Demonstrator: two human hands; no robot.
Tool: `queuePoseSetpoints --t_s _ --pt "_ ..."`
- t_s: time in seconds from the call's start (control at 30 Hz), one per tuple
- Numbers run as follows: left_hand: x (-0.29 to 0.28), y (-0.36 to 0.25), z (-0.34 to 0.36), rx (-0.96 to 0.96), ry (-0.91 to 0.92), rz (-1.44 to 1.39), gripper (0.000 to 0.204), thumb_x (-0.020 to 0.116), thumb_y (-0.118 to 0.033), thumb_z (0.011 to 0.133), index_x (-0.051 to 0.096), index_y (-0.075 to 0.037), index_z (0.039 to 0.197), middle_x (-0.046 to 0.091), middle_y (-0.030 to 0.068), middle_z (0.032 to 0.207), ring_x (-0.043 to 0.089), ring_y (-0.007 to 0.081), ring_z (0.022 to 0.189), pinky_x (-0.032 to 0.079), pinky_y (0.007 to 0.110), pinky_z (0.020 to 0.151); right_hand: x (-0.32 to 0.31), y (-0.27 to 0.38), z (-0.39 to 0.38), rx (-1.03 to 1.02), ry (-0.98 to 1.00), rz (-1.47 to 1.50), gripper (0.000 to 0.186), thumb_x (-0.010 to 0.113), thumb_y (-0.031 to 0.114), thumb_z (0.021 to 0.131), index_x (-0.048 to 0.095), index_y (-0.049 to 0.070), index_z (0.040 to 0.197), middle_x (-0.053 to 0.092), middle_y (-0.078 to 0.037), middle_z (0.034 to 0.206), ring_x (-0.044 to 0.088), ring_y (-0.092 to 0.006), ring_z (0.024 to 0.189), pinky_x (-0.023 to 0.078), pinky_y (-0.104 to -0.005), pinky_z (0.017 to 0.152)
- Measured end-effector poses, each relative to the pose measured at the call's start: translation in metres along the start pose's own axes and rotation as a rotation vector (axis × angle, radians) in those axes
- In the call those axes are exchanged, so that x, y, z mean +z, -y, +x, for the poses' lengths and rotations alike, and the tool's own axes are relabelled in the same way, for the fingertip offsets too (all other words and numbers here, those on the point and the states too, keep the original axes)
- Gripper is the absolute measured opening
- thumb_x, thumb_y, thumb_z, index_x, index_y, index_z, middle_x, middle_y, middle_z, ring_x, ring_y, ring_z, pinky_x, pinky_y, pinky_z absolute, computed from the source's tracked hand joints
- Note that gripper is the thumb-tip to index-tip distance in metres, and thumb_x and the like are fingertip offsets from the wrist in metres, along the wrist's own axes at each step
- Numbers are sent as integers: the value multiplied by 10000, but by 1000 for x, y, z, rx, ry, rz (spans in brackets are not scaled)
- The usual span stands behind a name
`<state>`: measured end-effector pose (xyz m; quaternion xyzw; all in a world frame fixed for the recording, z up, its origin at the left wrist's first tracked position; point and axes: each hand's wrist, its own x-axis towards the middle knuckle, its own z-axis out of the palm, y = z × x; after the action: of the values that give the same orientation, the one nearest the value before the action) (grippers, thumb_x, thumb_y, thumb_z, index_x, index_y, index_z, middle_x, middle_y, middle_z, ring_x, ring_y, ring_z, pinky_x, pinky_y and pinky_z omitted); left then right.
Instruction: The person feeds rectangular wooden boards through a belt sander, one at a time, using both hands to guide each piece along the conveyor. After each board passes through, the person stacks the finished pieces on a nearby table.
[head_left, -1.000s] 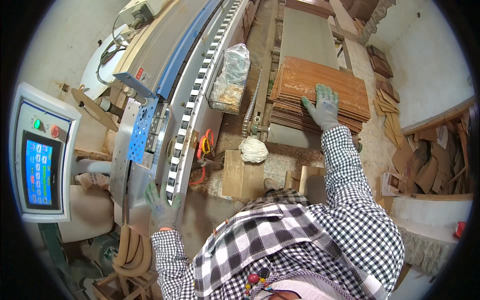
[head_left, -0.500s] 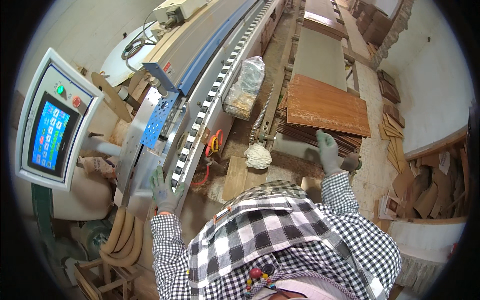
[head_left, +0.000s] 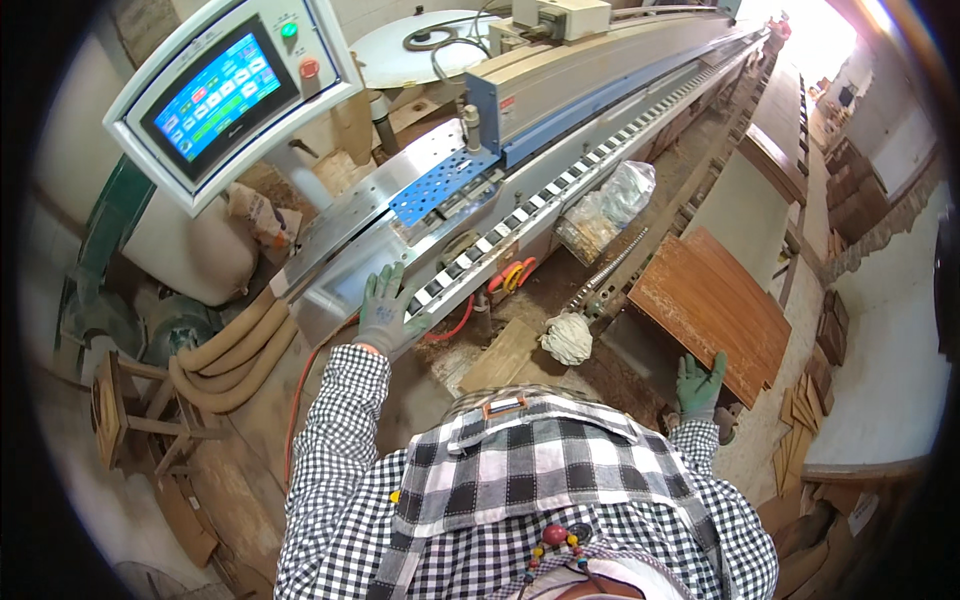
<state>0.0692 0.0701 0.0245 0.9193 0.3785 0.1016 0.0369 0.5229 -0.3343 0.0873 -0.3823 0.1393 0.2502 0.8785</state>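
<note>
My left hand (head_left: 388, 312), in a grey-green work glove, lies with fingers spread on the metal end of a long edge-banding machine (head_left: 345, 262), beside its track of black and white pads (head_left: 500, 236). My right hand (head_left: 702, 386), gloved alike, is at the near edge of a reddish-brown wood-grain board (head_left: 715, 305). Its fingers are stretched and apart, the tips touching or very near that edge. The board lies on top of a stack whose lower layers are mostly hidden. Neither hand holds anything that I can see.
A control panel with a lit screen (head_left: 220, 95) stands at the left. A plastic bag (head_left: 625, 195) sits in a tray on the machine's side. A white cloth bundle (head_left: 567, 339), a loose plank (head_left: 503, 355) and tan hoses (head_left: 235, 355) lie low around me.
The view has turned, so the scene sits further right. My right hand has moved along the board's near edge toward its right part. The top board now covers the dark layers below it.
</note>
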Motion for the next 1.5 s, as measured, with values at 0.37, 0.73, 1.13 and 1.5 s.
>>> queuePoseSetpoints --t_s 0.37,0.73,1.13,1.5 --pt "-25 -46 -75 -177 -250 -348 865 653 -513 823 294 -138 1515 325 147 1536 287 352 1421 173 524 1181 7 -59 17 68 514 -439 479 588 190 967 445 126 1420 583 -56 1244 643 -178 909 533 -270 627" --pt "-32 -41 -148 -276 -237 -238 784 637 -525 845 368 -163 1486 291 143 1551 240 366 1437 111 559 1180 178 -286 -82 690 765 -890 409 631 358 950 605 22 1183 706 -115 990 685 -172 771 550 -249 621" --pt "-3 0 -139 -685 -300 -100 597 645 -443 867 503 -183 1385 431 79 1464 285 329 1424 73 586 1176 208 -302 -90 822 953 -1290 479 587 363 977 583 -61 1200 659 -126 1072 671 -205 902 558 -325 864" --pt "-2 4 -110 -852 -298 -178 677 729 -473 793 507 -217 1379 461 76 1451 269 329 1433 94 576 1172 52 -160 -24 447 548 -1072 424 604 261 967 574 -53 1249 655 -111 1072 641 -191 882 531 -304 737"
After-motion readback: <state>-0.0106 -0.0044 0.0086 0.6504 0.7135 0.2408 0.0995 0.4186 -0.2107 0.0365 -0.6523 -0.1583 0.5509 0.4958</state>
